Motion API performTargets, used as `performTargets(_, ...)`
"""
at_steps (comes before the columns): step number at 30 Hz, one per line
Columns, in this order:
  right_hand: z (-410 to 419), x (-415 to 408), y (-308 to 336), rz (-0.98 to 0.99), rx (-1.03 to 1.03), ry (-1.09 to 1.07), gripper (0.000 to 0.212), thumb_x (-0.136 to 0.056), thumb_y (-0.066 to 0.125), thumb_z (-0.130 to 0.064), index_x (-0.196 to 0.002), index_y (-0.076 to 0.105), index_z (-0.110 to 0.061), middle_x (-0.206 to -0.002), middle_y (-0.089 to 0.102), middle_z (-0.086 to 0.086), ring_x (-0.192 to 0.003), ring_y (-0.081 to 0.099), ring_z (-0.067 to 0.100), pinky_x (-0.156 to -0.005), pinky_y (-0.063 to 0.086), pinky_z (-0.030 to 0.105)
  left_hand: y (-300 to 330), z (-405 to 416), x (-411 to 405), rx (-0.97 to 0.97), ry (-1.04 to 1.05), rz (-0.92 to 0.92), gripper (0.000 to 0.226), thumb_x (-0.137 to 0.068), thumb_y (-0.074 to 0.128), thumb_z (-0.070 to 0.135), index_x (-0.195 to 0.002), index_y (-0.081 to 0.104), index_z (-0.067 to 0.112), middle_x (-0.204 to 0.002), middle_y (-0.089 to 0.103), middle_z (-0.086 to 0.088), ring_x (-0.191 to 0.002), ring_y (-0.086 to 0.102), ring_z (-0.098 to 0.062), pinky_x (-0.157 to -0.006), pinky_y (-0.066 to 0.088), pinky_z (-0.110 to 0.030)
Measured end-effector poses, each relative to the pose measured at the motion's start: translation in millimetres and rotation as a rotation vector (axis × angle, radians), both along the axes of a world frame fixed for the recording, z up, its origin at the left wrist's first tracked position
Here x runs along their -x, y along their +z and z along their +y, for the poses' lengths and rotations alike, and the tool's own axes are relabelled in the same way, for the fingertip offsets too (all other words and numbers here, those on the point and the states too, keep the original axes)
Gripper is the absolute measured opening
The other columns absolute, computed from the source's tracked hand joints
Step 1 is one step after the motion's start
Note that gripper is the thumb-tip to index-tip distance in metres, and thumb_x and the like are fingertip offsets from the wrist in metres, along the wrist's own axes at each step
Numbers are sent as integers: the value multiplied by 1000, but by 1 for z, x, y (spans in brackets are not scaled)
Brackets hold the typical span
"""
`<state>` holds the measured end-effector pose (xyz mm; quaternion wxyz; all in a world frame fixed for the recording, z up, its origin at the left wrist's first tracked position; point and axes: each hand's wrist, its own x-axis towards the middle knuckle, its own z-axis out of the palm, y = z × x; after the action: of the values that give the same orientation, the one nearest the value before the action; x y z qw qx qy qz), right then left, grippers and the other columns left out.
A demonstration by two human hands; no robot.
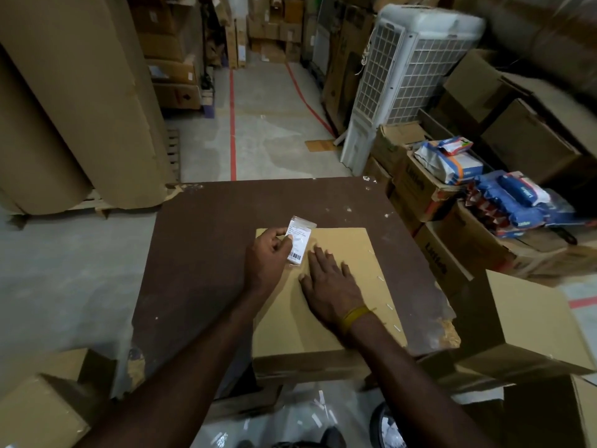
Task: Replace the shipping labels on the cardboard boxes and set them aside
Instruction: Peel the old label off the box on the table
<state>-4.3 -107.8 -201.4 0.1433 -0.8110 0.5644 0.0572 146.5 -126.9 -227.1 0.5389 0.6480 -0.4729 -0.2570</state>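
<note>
A flat tan cardboard box [355, 263] lies on the dark brown table [200, 253], overhanging the near edge. My left hand [266, 257] pinches a white shipping label [298, 239] with a barcode, in a clear sleeve, lifted above the box's far left corner. My right hand [329, 282] lies flat on the box top with straight fingers, just right of the label. Staples run along the box's right edge.
Cardboard boxes [529, 321] stand right of the table, and another box [42, 412] at lower left. Blue packets [517, 202] lie on cartons at right. A white air cooler [407, 76] stands behind. Large cardboard rolls [64, 108] fill the left. Peeled paper strips [319, 405] litter the floor below.
</note>
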Motion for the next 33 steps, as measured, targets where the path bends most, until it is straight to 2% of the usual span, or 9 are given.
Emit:
performTargets(3, 31, 10, 4, -29, -5, 47, 68, -103, 8, -53, -159, -2, -16, -167, -10, 0, -154, -5, 19, -123, 0, 40, 0, 1, 0, 1, 19, 35, 16, -92, 68, 17, -107, 72, 15, -83, 75, -4, -74, 72, -16, -66, 59, -45)
performTargets(6, 63, 23, 2, -43, 19, 79, 86, -85, -10, -60, -159, 1, -17, -165, -10, -3, -154, -2, 20, -120, -3, 35, 2, 1, 2, 6, 29, 60, 16, -92, 68, 14, -108, 72, 12, -82, 74, -1, -72, 72, -11, -66, 60, -41)
performTargets(9, 46, 23, 1, -23, 5, 64, 69, -101, 5, -55, -160, 0, -19, -166, -9, -4, -154, -2, 19, -122, 0, 39, 1, 1, 1, 8, 23, 38, 16, -92, 68, 14, -107, 73, 13, -81, 73, -3, -73, 72, -16, -66, 58, -41)
performTargets(11, 26, 13, 1, -14, 14, 50, 64, -107, 16, -47, -160, -2, -18, -167, -10, -2, -154, -5, 19, -123, 0, 41, 1, 1, 1, 12, 20, 30, 17, -92, 68, 14, -108, 73, 13, -78, 70, 3, -70, 69, -10, -67, 57, -39)
performTargets(13, 8, 5, 0, 1, 9, 26, 64, -107, 18, -46, -159, -3, -16, -167, -11, 0, -154, -7, 19, -124, 0, 42, 3, 2, 2, 7, 26, 17, 17, -92, 68, 15, -108, 72, 13, -77, 67, 7, -67, 66, -4, -67, 55, -38)
performTargets(17, 24, 8, 2, -25, -29, 30, 66, -106, 14, -50, -159, -4, -16, -166, -13, -1, -154, -8, 18, -123, -2, 39, 5, 4, 0, 8, 25, 40, 17, -92, 68, 16, -108, 72, 14, -79, 69, 3, -76, 72, -20, -67, 57, -41)
performTargets(22, 72, 31, -1, -50, 11, 90, 102, -76, -30, -72, -159, -2, -19, -163, -14, -6, -154, -3, 17, -118, -5, 34, 1, 3, 0, 29, 8, 107, 15, -92, 68, 19, -106, 72, 17, -83, 75, -6, -77, 73, -23, -67, 59, -46)
performTargets(27, 24, 17, -1, -27, 8, 24, 64, -106, 16, -49, -160, -2, -18, -167, -11, -3, -154, -5, 17, -123, 0, 41, 2, 2, 1, 22, 20, 58, 16, -91, 68, 15, -106, 73, 16, -83, 74, -8, -76, 72, -24, -67, 57, -43)
performTargets(33, 30, 8, -1, -29, 4, 20, 69, -103, 9, -54, -160, -1, -16, -166, -11, 0, -154, -6, 19, -123, -1, 39, 1, 2, -1, 16, 28, 15, 16, -92, 68, 18, -107, 72, 16, -80, 73, -3, -75, 71, -21, -65, 57, -41)
